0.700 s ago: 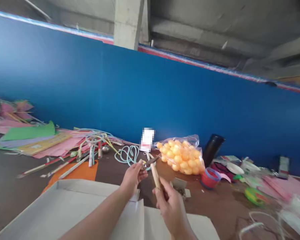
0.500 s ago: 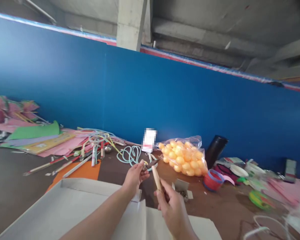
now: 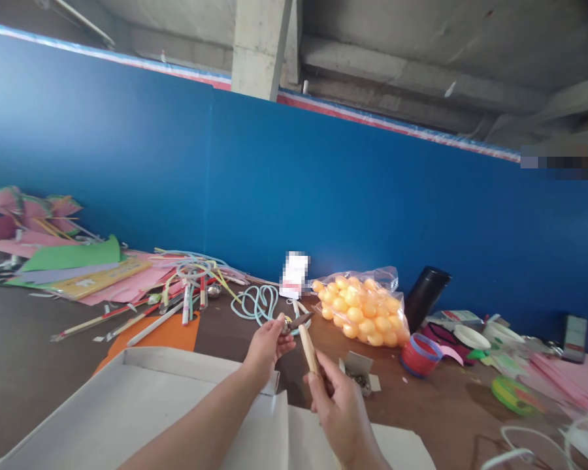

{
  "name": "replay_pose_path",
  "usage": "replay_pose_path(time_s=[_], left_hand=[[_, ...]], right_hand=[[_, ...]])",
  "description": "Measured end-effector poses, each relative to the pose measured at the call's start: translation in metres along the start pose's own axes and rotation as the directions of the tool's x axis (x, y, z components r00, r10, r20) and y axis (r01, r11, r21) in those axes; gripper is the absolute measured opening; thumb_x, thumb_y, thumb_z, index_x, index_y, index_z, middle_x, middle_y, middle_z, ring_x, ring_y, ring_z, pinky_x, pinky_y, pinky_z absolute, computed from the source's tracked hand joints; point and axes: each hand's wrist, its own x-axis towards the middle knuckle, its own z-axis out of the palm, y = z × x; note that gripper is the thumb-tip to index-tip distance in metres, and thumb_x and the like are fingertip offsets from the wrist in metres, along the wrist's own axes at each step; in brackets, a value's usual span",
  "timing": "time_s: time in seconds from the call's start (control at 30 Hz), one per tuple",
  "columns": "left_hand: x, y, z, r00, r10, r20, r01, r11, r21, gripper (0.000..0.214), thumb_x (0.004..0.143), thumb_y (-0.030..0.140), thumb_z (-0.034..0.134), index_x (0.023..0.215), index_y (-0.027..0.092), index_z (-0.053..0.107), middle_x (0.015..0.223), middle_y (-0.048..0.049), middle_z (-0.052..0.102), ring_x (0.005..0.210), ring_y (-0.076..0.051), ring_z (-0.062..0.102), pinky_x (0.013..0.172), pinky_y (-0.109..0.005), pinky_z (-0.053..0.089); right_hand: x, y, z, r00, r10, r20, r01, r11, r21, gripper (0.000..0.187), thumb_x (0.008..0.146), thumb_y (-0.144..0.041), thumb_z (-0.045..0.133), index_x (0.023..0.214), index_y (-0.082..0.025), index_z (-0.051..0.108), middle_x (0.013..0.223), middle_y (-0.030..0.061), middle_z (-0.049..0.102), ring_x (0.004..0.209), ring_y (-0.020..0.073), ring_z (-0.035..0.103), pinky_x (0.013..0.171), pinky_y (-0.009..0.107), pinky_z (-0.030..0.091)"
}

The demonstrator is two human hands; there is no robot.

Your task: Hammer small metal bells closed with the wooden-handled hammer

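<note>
While the left hand point(image 3: 268, 349) pinches a small shiny metal piece point(image 3: 287, 325) between thumb and fingers, the right hand point(image 3: 338, 401) is closed around a pale wooden stick point(image 3: 308, 347), its free end pointing up and away. A dark pointed piece point(image 3: 302, 320) juts out from the left fingertips, just beyond the stick's tip; whether it is joined to the metal piece, I cannot tell. Both held things are in the air above the brown table point(image 3: 396, 411).

Under the forearms spreads an open white box point(image 3: 127, 405), covering much of the near surface. Just beside the right hand sits a small carton point(image 3: 360, 361) with metal bits inside. Farther back, a clear bag of orange balls point(image 3: 360, 310) leans near a tilted black cylinder point(image 3: 427, 297), with red and blue rolls point(image 3: 421, 356) in front. Leftward lie coiled light-blue cord point(image 3: 257, 305), an orange sheet point(image 3: 176, 334) partly under the box, and a heap of sticks and coloured sheets point(image 3: 127, 281).
</note>
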Motion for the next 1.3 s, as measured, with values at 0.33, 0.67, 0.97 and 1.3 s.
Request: replay_pose_path(time_s=[0.33, 0.67, 0.97, 1.3], left_hand=[[-0.0005, 0.0016, 0.0008, 1.0, -0.01, -0.01, 0.01, 1.0, 0.0, 0.027, 0.071, 0.037, 0.063, 0.075, 0.012, 0.053, 0.061, -0.0018, 0.056, 0.052, -0.008, 0.056, 0.052, -0.02, 0.051], [-0.0005, 0.0007, 0.0008, 1.0, 0.002, -0.014, -0.002, 1.0, 0.013, 0.028, 0.071, 0.038, 0.063, 0.077, 0.012, 0.054, 0.062, -0.0021, 0.056, 0.053, -0.008, 0.056, 0.051, -0.021, 0.051], [0.0008, 0.0, 0.0007, 1.0, 0.006, -0.019, -0.006, 0.999, 0.042, 0.03, 0.069, 0.039, 0.064, 0.078, 0.013, 0.054, 0.063, -0.0014, 0.056, 0.052, -0.008, 0.056, 0.05, -0.021, 0.051], [-0.0002, -0.0006, 0.0011, 0.999, 0.011, -0.034, -0.008, 0.995, 0.097, 0.03, 0.07, 0.04, 0.063, 0.079, 0.013, 0.054, 0.064, -0.0003, 0.053, 0.052, -0.007, 0.055, 0.049, -0.021, 0.051]], right_hand=[[0.0001, -0.0019, -0.0003, 1.0, 0.016, 0.022, -0.015, 1.0, -0.016, 0.041, 0.082, -0.03, 0.045, 0.121, -0.018, 0.05, 0.078, 0.0044, 0.065, 0.046, 0.0111, 0.053, 0.044, 0.019, 0.045], [0.0007, -0.0014, 0.0002, 1.0, 0.015, 0.007, -0.015, 1.0, -0.004, 0.041, 0.082, -0.031, 0.044, 0.121, -0.018, 0.05, 0.078, 0.0043, 0.066, 0.044, 0.0105, 0.053, 0.042, 0.019, 0.045], [0.0003, -0.0027, 0.0007, 1.0, 0.016, -0.006, -0.016, 1.0, 0.009, 0.04, 0.082, -0.031, 0.044, 0.119, -0.019, 0.052, 0.079, 0.0042, 0.066, 0.045, 0.0106, 0.053, 0.045, 0.019, 0.046], [0.0007, -0.0059, 0.0007, 1.0, 0.017, -0.01, -0.017, 1.0, 0.002, 0.039, 0.081, -0.032, 0.045, 0.117, -0.018, 0.054, 0.075, 0.0036, 0.066, 0.046, 0.0116, 0.054, 0.046, 0.02, 0.046]])
